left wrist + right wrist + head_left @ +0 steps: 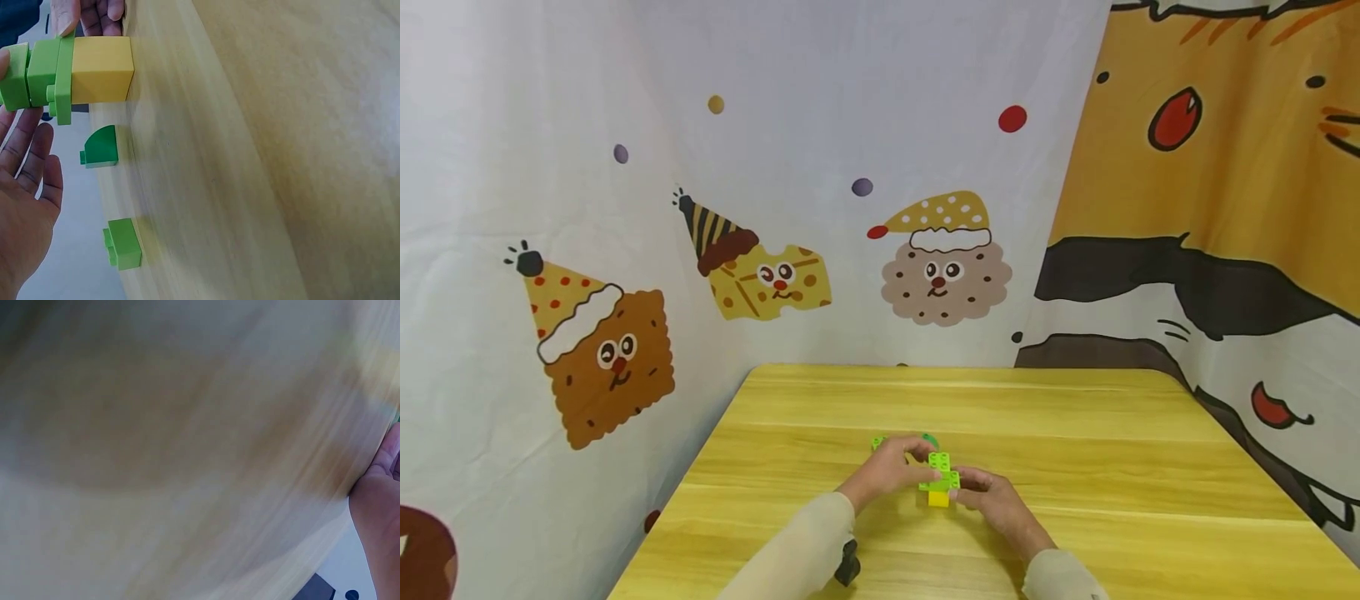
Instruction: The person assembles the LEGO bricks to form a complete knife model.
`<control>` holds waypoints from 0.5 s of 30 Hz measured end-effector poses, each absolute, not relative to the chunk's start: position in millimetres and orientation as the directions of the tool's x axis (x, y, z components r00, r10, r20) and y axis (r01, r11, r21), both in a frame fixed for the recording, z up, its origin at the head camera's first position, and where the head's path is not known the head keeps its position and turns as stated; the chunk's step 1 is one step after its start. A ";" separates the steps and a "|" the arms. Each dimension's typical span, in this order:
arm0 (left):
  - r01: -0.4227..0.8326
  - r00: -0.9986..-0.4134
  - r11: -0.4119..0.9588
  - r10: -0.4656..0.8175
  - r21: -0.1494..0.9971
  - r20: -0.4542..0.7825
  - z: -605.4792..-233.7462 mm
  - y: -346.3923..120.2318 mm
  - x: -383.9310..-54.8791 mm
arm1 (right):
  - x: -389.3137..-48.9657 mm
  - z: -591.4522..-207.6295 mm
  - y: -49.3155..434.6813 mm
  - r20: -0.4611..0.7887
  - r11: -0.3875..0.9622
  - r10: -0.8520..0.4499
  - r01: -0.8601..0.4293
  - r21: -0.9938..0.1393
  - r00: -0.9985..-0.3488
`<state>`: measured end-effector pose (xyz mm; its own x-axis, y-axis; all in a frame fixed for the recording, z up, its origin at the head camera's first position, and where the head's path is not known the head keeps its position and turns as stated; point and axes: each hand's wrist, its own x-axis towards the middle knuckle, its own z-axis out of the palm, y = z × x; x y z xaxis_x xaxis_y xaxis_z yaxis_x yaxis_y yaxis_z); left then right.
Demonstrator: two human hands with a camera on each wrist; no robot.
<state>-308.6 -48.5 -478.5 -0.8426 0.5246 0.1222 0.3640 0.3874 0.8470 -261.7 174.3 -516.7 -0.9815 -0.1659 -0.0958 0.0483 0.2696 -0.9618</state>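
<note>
In front of me, a small stack of toy building blocks stands on the table. At its base is a yellow block; above that come a wide light green plate, a light green brick and another light green brick on top, with a thin gap under it. My left hand holds the top brick between thumb and fingers. From the other side my right hand pinches the stack around the plate. The right wrist view shows only part of that hand, not the blocks.
Behind the left hand lie a dark green curved block and a loose light green brick, set apart on the wooden table. A curtain with cartoon prints hangs around the table's far side.
</note>
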 end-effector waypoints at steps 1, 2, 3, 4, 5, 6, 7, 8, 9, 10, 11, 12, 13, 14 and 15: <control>0.365 -0.842 0.384 0.524 0.848 0.125 -478.8 -48.4 -308.4 | -261.8 -516.7 174.2 -0.095 0.266 -0.167 0.048 -0.963 -0.981; 0.366 -0.842 0.383 0.524 0.848 0.127 -478.9 -48.3 -308.2 | -262.1 -516.6 174.1 -0.093 0.264 -0.167 0.047 -0.963 -0.981; 0.366 -0.843 0.383 0.522 0.848 0.128 -479.3 -48.2 -308.2 | -262.2 -516.5 173.9 -0.091 0.261 -0.168 0.045 -0.964 -0.982; 0.366 -0.844 0.385 0.521 0.847 0.128 -479.4 -48.1 -308.1 | -262.3 -516.6 173.9 -0.091 0.258 -0.169 0.045 -0.965 -0.981; 0.368 -0.843 0.385 0.521 0.846 0.130 -479.8 -48.0 -308.3 | -262.5 -516.7 173.8 -0.091 0.256 -0.170 0.045 -0.966 -0.981; 0.369 -0.844 0.389 0.521 0.844 0.129 -480.2 -47.9 -308.5 | -262.6 -516.7 173.9 -0.091 0.255 -0.169 0.046 -0.966 -0.981; 0.369 -0.844 0.389 0.521 0.844 0.128 -480.3 -47.8 -308.5 | -262.5 -516.7 173.9 -0.091 0.254 -0.171 0.045 -0.966 -0.981; 0.368 -0.845 0.394 0.520 0.842 0.126 -480.2 -47.6 -308.6 | -262.4 -516.7 174.1 -0.092 0.252 -0.173 0.046 -0.967 -0.981; 0.369 -0.845 0.395 0.520 0.841 0.126 -480.0 -47.4 -308.6 | -262.2 -516.7 174.2 -0.092 0.251 -0.176 0.046 -0.967 -0.980; 0.369 -0.845 0.397 0.520 0.840 0.126 -479.6 -47.1 -308.5 | -262.0 -516.9 174.4 -0.093 0.250 -0.179 0.046 -0.967 -0.980; 0.369 -0.845 0.398 0.519 0.840 0.125 -479.1 -46.8 -308.4 | -261.7 -516.9 174.7 -0.093 0.249 -0.183 0.046 -0.968 -0.979; 0.367 -0.847 0.401 0.517 0.839 0.123 -478.5 -46.5 -308.2 | -261.5 -516.9 175.0 -0.091 0.247 -0.187 0.043 -0.968 -0.978; 0.366 -0.848 0.402 0.515 0.839 0.123 -477.7 -46.1 -307.9 | -261.2 -516.9 175.3 -0.089 0.246 -0.193 0.040 -0.969 -0.977; 0.365 -0.850 0.406 0.513 0.838 0.122 -477.0 -45.7 -307.7 | -261.1 -517.0 175.7 -0.088 0.245 -0.199 0.037 -0.969 -0.976; 0.365 -0.850 0.405 0.512 0.838 0.122 -476.5 -45.3 -307.5 | -260.9 -517.1 176.0 -0.086 0.244 -0.202 0.035 -0.969 -0.976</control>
<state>-307.5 -45.3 -476.5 -0.8500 0.5124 0.1222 0.3646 0.4050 0.8384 -260.9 176.0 -517.1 -0.9755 -0.2023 -0.0860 0.0348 0.2438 -0.9692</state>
